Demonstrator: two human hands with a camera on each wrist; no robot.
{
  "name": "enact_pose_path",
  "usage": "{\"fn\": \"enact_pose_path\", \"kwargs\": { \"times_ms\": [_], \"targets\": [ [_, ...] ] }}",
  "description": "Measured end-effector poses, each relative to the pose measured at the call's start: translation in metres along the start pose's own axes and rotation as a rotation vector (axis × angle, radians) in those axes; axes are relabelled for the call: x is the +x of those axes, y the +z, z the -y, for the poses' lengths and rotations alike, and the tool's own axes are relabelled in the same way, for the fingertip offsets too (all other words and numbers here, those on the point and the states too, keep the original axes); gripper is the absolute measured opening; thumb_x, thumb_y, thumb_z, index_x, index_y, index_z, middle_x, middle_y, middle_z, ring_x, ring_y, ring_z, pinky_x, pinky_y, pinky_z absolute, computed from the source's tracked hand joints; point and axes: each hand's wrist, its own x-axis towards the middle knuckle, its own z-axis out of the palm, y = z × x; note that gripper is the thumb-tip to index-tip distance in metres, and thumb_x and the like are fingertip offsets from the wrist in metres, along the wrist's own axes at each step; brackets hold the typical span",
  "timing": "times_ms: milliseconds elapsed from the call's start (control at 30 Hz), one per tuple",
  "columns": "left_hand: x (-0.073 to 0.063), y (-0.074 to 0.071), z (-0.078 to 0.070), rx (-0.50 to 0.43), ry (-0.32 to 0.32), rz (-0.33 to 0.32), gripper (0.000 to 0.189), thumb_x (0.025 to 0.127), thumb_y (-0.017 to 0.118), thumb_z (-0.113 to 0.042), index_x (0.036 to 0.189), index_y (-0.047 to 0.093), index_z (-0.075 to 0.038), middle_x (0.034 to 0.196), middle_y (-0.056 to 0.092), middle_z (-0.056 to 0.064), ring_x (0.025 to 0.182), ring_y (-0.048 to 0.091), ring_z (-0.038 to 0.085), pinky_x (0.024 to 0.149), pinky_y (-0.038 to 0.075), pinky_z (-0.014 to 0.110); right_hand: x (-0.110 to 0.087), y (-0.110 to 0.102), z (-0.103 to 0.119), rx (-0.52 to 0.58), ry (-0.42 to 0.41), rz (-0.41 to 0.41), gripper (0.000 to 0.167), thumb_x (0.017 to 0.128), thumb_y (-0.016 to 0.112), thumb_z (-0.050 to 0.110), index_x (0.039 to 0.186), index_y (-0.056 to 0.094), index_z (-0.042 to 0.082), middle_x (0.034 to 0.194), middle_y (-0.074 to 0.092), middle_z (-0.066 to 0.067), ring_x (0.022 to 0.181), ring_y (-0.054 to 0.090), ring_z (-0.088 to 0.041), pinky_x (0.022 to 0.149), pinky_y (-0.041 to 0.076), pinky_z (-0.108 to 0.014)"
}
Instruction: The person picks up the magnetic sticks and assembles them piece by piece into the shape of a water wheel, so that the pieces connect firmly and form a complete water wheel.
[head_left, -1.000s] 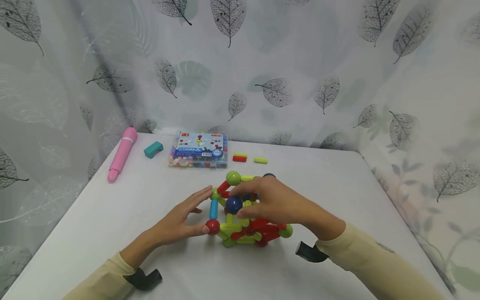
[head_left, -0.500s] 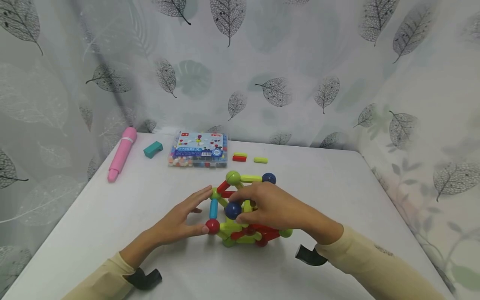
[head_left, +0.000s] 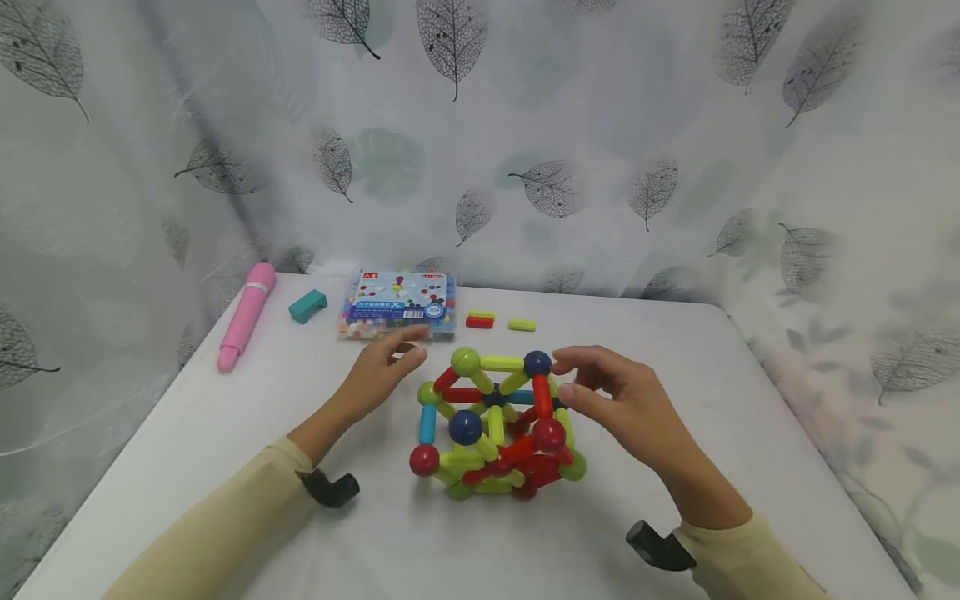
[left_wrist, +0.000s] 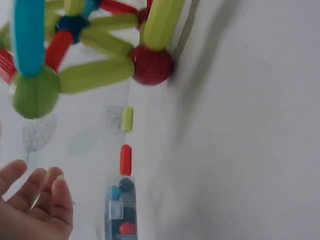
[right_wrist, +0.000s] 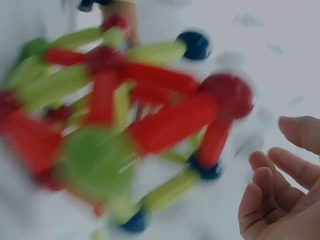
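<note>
A structure of magnetic rods and balls stands on the white table in the head view, with yellow-green, red and light blue rods. A dark blue ball (head_left: pixel 466 427) sits on its front, and a red ball (head_left: pixel 424 460) is at its lower left corner. My left hand (head_left: pixel 378 375) is off the structure's left side, fingers loosely bent and holding nothing. At the right, my right hand (head_left: pixel 626 404) has its fingertips close by the upper dark blue ball (head_left: pixel 537 363). The right wrist view shows this hand's relaxed fingers (right_wrist: pixel 287 175) apart from the large red ball (right_wrist: pixel 227 95).
A clear plastic case (head_left: pixel 397 304) with a printed label lies at the back. Beside it are a red rod (head_left: pixel 480 322) and a yellow-green rod (head_left: pixel 522 325). A teal block (head_left: pixel 307 306) and a pink stick-shaped object (head_left: pixel 247 317) lie at the back left.
My right hand has let go of the front dark blue ball and drawn back to the right. My left hand has left the structure's left side and moved up and away.
</note>
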Motion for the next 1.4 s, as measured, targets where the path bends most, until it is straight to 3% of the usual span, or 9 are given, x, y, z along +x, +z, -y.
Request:
{"fn": "enact_pose_path", "kwargs": {
  "times_ms": [100,267,333,467,633,733,1000,1167,1400],
  "targets": [
    [0.034,0.013,0.001,0.089,-0.017,-0.004,0.048,0.102,0.063,-0.035,0.144,0.057,-0.015,0.141,0.062,0.007,0.11,0.064,0.026,0.089,0.059,0.043,-0.02,-0.004,-0.03,0.045,0.15,-0.046,0.037,0.097,0.071,0.022,0.133,0.064,0.016,0.117,0.068,-0.001,0.093,0.061,-0.019,0.074,0.057,-0.025],
    [0.079,0.041,-0.001,0.349,0.048,0.107,0.049,0.098,0.069,-0.022,0.145,0.057,-0.013,0.145,0.059,0.011,0.126,0.06,0.031,0.101,0.054,0.048,-0.048,-0.003,-0.059,0.074,0.295,-0.045,0.038,0.098,0.07,0.027,0.134,0.063,0.016,0.121,0.067,-0.006,0.097,0.062,-0.02,0.078,0.057,-0.027],
    [0.092,0.049,-0.002,0.462,0.066,0.167,0.052,0.098,0.07,-0.02,0.147,0.055,-0.013,0.146,0.057,0.011,0.135,0.054,0.032,0.108,0.048,0.05,-0.055,-0.002,-0.064,0.093,0.306,-0.053,0.037,0.098,0.069,0.026,0.133,0.064,0.015,0.121,0.067,-0.005,0.097,0.062,-0.019,0.079,0.057,-0.027],
    [0.113,0.06,-0.005,0.651,0.087,0.237,0.051,0.097,0.07,-0.017,0.146,0.057,-0.013,0.141,0.059,0.012,0.127,0.06,0.031,0.104,0.052,0.047,-0.062,-0.002,-0.069,0.127,0.293,-0.068,0.034,0.099,0.069,0.022,0.132,0.065,0.015,0.121,0.067,-0.007,0.097,0.062,-0.019,0.079,0.057,-0.026],
    [0.132,0.064,-0.004,0.882,0.204,0.199,0.043,0.096,0.072,-0.019,0.138,0.065,-0.013,0.132,0.065,0.01,0.119,0.06,0.029,0.103,0.052,0.044,-0.065,-0.002,-0.071,0.135,0.272,-0.089,0.032,0.098,0.07,0.019,0.129,0.067,0.015,0.12,0.067,-0.007,0.096,0.062,-0.017,0.078,0.057,-0.026],
    [0.139,0.064,0.0,0.875,0.207,0.171,0.044,0.095,0.073,-0.025,0.137,0.065,-0.013,0.136,0.065,0.009,0.129,0.053,0.032,0.111,0.044,0.05,-0.066,-0.001,-0.072,0.144,0.269,-0.095,0.031,0.097,0.07,0.017,0.128,0.067,0.015,0.12,0.067,-0.008,0.095,0.061,-0.017,0.078,0.057,-0.026],
    [0.152,0.06,0.017,0.674,0.053,0.158,0.049,0.091,0.077,-0.025,0.135,0.062,-0.007,0.121,0.073,0.01,0.131,0.051,0.035,0.121,0.023,0.061,-0.068,0.003,-0.077,0.173,0.302,-0.089,0.03,0.098,0.07,0.02,0.127,0.068,0.015,0.119,0.067,-0.007,0.097,0.062,-0.02,0.079,0.057,-0.028],
    [0.157,0.062,0.022,0.721,0.021,0.201,0.043,0.092,0.075,-0.018,0.132,0.062,-0.007,0.125,0.07,0.012,0.138,0.045,0.039,0.123,0.01,0.064,-0.07,0.006,-0.079,0.171,0.326,-0.093,0.029,0.098,0.07,0.021,0.126,0.068,0.015,0.12,0.067,-0.011,0.098,0.061,-0.022,0.08,0.058,-0.028],
    [0.162,0.069,0.027,0.876,0.072,0.211,0.026,0.095,0.066,-0.011,0.12,0.071,-0.007,0.124,0.07,0.015,0.133,0.05,0.039,0.122,0.013,0.065,-0.07,0.008,-0.08,0.169,0.345,-0.091,0.029,0.098,0.069,0.023,0.126,0.068,0.016,0.122,0.067,-0.016,0.1,0.06,-0.023,0.082,0.058,-0.028]
  ]
}}
